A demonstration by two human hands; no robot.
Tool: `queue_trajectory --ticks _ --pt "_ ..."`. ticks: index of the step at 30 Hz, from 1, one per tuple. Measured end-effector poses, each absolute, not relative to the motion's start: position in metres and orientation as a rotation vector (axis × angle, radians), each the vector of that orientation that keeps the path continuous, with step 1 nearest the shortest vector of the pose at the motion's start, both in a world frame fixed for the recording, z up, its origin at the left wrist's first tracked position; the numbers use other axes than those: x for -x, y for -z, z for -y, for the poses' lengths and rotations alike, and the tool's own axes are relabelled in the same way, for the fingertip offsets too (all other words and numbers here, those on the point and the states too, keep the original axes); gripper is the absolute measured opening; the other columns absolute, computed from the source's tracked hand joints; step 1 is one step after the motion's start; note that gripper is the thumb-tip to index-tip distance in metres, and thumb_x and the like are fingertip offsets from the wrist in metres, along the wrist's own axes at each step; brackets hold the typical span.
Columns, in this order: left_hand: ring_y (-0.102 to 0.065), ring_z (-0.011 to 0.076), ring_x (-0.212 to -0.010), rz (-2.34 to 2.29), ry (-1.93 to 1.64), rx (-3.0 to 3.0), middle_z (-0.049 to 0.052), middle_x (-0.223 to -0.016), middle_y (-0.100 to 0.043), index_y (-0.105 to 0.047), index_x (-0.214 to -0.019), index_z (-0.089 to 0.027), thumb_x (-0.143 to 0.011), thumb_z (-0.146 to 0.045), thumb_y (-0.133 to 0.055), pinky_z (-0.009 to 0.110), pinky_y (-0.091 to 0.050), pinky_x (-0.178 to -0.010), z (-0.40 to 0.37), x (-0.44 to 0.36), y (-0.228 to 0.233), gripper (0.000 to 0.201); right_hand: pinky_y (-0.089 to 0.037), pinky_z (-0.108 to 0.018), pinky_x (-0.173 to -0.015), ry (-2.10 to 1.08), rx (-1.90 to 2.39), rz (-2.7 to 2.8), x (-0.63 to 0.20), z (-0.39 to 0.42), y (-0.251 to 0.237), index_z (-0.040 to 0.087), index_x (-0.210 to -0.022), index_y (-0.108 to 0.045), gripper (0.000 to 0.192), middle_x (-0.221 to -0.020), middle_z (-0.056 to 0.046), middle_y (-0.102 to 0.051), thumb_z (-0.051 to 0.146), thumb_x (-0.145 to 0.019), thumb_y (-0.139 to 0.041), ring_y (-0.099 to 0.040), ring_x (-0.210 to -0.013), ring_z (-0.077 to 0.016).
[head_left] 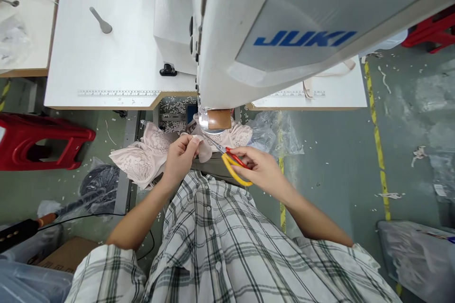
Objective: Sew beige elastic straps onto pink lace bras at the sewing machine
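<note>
One pair of yellow-and-red-handled scissors (232, 163) and one pale pink lace garment (149, 156) lay below the white sewing machine (284, 33). The left hand (179, 158) pinched the garment's edge; the right hand (261, 168), fingers curled through the handles, gripped the scissors with blades touching the fabric.

Soft, matt pink lace cloth (142, 158) lies by scissors (232, 163) with glossy yellow-and-red plastic handles and shiny metal blades, under a smooth, white sewing machine (284, 23).

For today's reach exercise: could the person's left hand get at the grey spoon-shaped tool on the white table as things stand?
Probably yes, after letting go: the left hand pinches pink fabric, and the grey spoon-shaped tool lies unobstructed on the white table.
</note>
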State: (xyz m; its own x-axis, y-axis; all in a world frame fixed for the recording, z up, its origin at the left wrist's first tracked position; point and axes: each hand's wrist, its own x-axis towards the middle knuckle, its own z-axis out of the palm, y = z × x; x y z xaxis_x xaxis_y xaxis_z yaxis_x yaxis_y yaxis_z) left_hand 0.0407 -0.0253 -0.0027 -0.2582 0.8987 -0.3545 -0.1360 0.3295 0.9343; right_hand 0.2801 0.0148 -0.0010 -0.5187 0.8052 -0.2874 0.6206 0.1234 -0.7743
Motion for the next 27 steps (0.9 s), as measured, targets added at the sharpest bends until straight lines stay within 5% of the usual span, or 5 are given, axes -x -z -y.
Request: queue_trajectory --ticks 6,12,20,23,27 --pt "-0.035 0.0063 -0.053 -1.191 -1.273 -0.437 -0.006 -0.057 -0.042 -0.058 -0.072 -0.017 -0.087 -0.040 -0.068 0.020 -0.031 -0.052 0.022 -0.048 0.006 0.029 -0.048 -0.033 -0.058 -0.861 1.575 2.351 -0.310 -0.082 -0.016 0.026 -0.112 -0.072 0.033 -0.082 -0.005 -0.071 0.048 -0.089 -0.064 -0.062 -0.066 -0.0206" --pt "-0.044 0.0066 -0.051 -1.159 -1.074 -0.466 -0.003 -0.064 -0.053 -0.062 -0.079 -0.017 -0.088 -0.042 -0.064 0.019 -0.034 -0.046 0.012 -0.044 -0.005 0.027 -0.048 -0.047 -0.093 -0.235 1.362 2.320 -0.291 -0.134 -0.024 0.015 -0.122 -0.065 0.039 -0.121 -0.018 -0.067 0.043 -0.095 -0.057 -0.062 -0.111 -0.0330" --pt "-0.057 0.0157 -0.054 -1.296 -0.621 -1.036 0.006 -0.072 -0.069 -0.065 -0.072 -0.019 -0.092 -0.036 -0.052 0.029 -0.043 -0.052 0.022 -0.039 -0.020 0.029 -0.054 -0.037 -0.071 -0.873 0.757 2.702 -0.258 -0.061 0.010 0.027 -0.106 -0.069 0.024 -0.102 -0.008 -0.075 0.030 -0.099 -0.046 -0.070 -0.092 -0.0249" --pt "-0.064 0.0230 -0.088 -1.653 -1.014 -1.170 0.010 -0.096 -0.071 -0.070 -0.102 -0.020 -0.089 -0.040 -0.062 0.034 -0.050 -0.076 0.044 -0.047 0.007 0.025 -0.047 -0.035 -0.060 -0.791 1.309 2.281 -0.270 -0.079 0.017 0.026 -0.089 -0.067 0.023 -0.082 -0.007 -0.072 0.046 -0.094 -0.058 -0.066 -0.073 -0.0240" --pt "-0.067 0.0249 -0.099 -1.193 -0.987 -0.813 0.010 -0.104 -0.071 -0.048 -0.143 -0.025 -0.083 -0.061 -0.067 0.041 -0.050 -0.091 0.056 -0.079 0.050 0.073 -0.042 -0.030 -0.048 -1.481 1.425 1.448 -0.264 -0.077 0.016 0.024 -0.079 -0.055 0.035 -0.062 -0.001 -0.059 0.057 -0.084 -0.065 -0.053 -0.053 -0.0159"
